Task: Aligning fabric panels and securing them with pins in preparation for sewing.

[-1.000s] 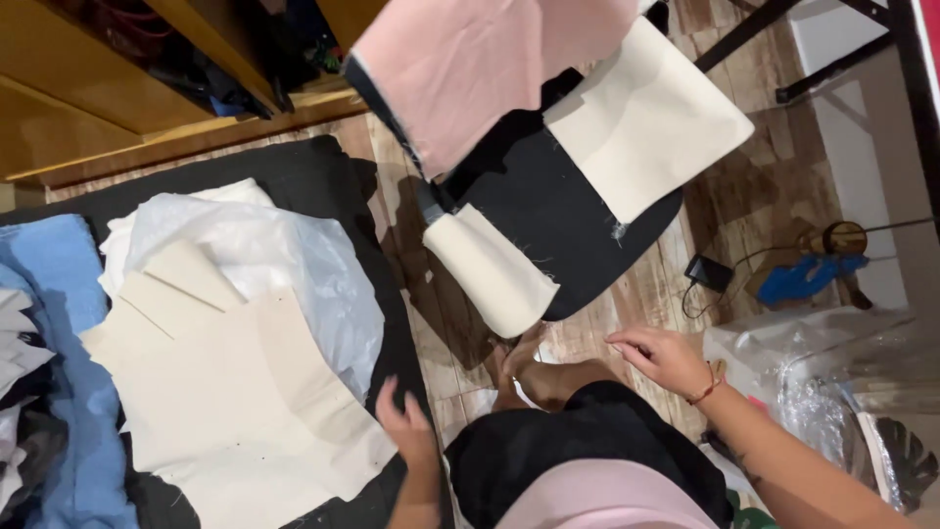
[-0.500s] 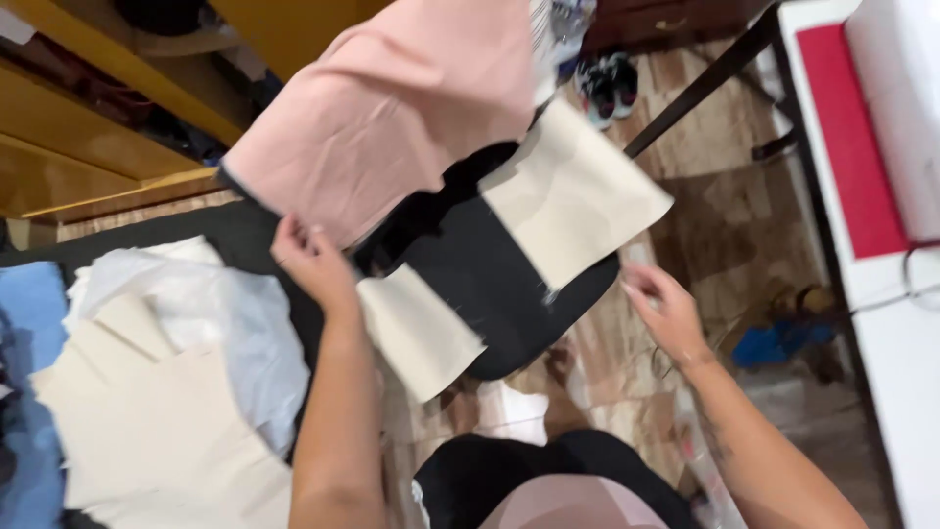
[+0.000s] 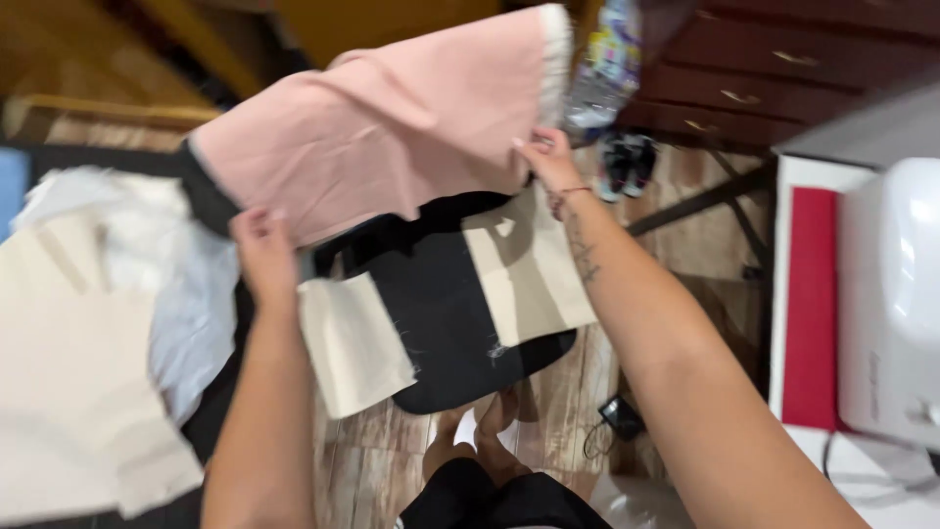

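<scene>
While the left hand (image 3: 262, 253) fingers pinch the lower edge and the right hand (image 3: 546, 159) fingers clamp the far corner, the pink, black and cream patchwork fabric panel (image 3: 411, 235) hangs spread above the wooden floor (image 3: 548, 392). One loose pinch could likely drop it onto the cream cut fabric pieces (image 3: 78, 372).

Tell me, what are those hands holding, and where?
A pink, black and cream fabric piece: the left hand grips its lower-left edge, the right hand its right edge.

Floor (image 3: 553, 407): wooden planks.
On it: black mat (image 3: 211, 421) under cream fabric pieces (image 3: 69, 392), shoes (image 3: 627, 162), black charger (image 3: 620, 418).
</scene>
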